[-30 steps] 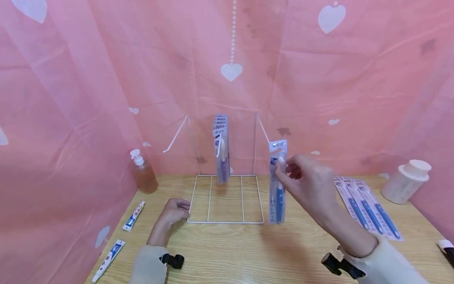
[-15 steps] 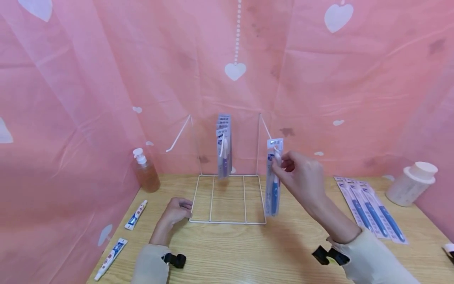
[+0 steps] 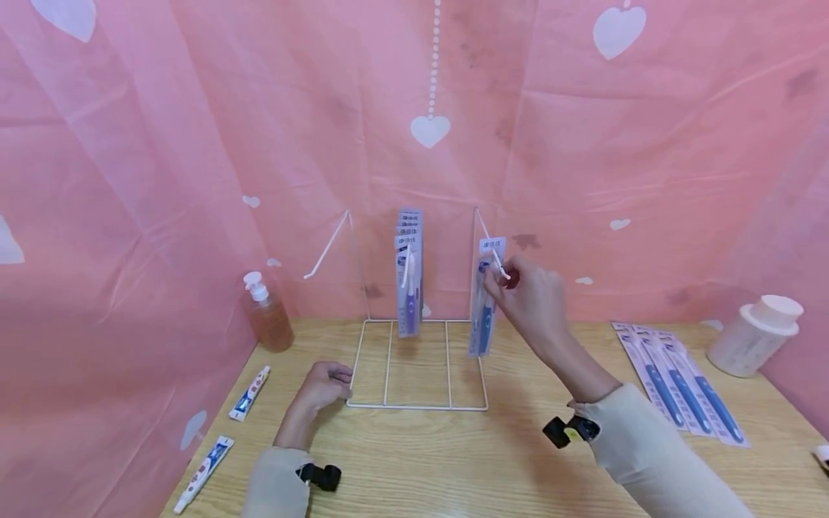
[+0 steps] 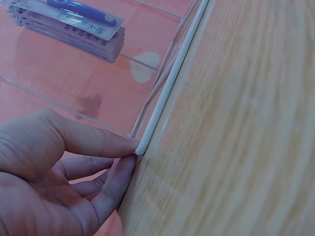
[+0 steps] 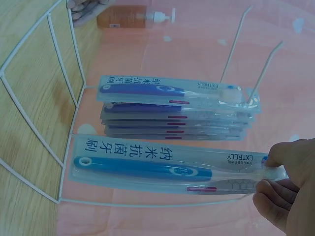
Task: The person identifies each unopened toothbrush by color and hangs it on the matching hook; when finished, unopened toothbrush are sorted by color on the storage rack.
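Note:
A white wire rack (image 3: 417, 408) stands on the table, with three hooks. My left hand (image 3: 322, 383) pinches its front left corner between thumb and index finger, clear in the left wrist view. My right hand (image 3: 532, 298) pinches the upper part of a packaged blue toothbrush (image 5: 142, 167). That pack hangs upright at the right hook (image 3: 499, 265), whose tip shows in front of the card. Several packaged purple toothbrushes (image 3: 411, 309) hang one behind another on the middle hook. The left hook (image 3: 326, 244) bears nothing.
Three packaged blue toothbrushes (image 3: 680, 385) lie side by side at the right, near a white bottle (image 3: 754, 337). A pump bottle (image 3: 268, 316) stands at the back left. Two small toothpaste tubes (image 3: 204, 475) lie along the left edge. A pink curtain (image 3: 550, 165) hangs behind.
My right hand has moved left and back with the blue toothbrush pack, whose card now sits behind the right hook's tip. My left hand stays at the rack's corner.

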{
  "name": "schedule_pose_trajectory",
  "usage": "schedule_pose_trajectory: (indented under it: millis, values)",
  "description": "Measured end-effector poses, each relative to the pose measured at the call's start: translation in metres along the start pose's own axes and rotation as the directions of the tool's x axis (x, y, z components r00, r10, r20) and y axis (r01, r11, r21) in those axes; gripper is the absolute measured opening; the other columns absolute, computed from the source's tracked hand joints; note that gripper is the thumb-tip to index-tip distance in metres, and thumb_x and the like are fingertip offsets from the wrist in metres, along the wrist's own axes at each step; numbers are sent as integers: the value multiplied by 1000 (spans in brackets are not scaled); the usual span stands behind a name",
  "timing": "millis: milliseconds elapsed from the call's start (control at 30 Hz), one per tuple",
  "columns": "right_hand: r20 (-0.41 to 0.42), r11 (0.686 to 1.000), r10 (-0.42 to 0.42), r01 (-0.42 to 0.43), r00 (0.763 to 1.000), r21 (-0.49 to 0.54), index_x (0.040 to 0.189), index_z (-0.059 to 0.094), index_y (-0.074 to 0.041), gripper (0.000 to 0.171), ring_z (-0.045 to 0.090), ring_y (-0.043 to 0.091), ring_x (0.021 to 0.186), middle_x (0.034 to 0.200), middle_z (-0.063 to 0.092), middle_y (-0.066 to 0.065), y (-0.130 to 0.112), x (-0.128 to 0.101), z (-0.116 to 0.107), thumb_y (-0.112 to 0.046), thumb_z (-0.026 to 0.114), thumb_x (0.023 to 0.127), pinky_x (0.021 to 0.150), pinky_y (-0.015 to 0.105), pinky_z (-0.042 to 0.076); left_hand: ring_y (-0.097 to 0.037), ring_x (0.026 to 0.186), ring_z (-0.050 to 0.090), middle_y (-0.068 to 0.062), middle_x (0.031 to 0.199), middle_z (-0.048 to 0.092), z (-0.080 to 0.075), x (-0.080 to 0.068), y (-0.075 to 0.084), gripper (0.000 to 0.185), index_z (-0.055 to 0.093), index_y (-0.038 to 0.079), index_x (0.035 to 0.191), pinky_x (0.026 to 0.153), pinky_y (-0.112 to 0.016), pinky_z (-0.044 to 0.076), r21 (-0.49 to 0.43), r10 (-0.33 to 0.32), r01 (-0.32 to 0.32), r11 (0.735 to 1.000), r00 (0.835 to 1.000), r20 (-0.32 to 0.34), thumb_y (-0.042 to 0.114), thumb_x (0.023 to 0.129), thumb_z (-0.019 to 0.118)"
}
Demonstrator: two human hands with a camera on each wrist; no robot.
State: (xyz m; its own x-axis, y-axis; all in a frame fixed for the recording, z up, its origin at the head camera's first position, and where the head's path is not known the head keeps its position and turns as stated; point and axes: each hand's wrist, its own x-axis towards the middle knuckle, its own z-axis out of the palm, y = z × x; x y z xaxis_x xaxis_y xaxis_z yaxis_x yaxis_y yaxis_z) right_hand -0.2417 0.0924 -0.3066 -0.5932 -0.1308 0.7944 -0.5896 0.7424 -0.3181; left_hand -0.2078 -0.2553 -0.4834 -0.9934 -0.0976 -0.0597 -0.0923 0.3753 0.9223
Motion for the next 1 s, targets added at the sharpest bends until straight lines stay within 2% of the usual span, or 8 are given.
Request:
schedule_pose_trajectory:
  millis: [233,400,533,733,867,1000]
  values:
    - [13,1000,1,-1,1000,-10,73,58,-3,21,50,21,50,60,59,8,4,17,14,-16,68,87,47,32,35,-20,77,60,-14,86,64,-5,-2,-1,40,67,-14,101,67,-27,51,-9,-8,8,1000,1000,-8,-19,62,69]
    - [60,999,44,-44,997,6,74,62,-2,21,56,23,56,65,65,9,10,31,24,-17,67,88,51,35,41,-20,78,60,-14,86,64,-6,-4,-1,39,67,-14,101,68,-27,51,-9,-17,17,1000,1000,-7,-19,63,70]
    - [83,997,70,-71,994,14,74,63,-2,22,59,22,55,66,65,10,15,40,34,-17,66,90,49,34,44,-21,78,61,-15,87,64,-6,-5,-1,39,67,-14,102,69,-27,51,-4,-27,27,1000,1000,-6,-19,64,70]
    - [92,993,116,-118,989,11,76,63,-1,21,59,24,56,67,66,12,22,50,45,-15,65,90,48,31,42,-22,81,61,-13,89,64,-4,-2,-2,40,67,-12,104,70,-28,51,27,-40,40,999,999,-12,-18,65,70]
    - [112,987,158,-160,981,12,81,63,1,20,62,25,58,74,68,15,27,55,49,-16,63,92,47,30,43,-22,81,61,-14,89,64,-2,-1,0,40,67,-12,104,70,-27,51,21,-26,26,999,1000,-2,-17,64,70]
    - [95,984,176,-176,980,-10,80,63,1,21,63,27,59,74,68,17,31,60,54,-16,62,91,50,31,41,-21,79,60,-14,87,64,-2,0,3,39,67,-13,103,69,-26,50,7,-20,20,1000,1000,7,-17,64,69]
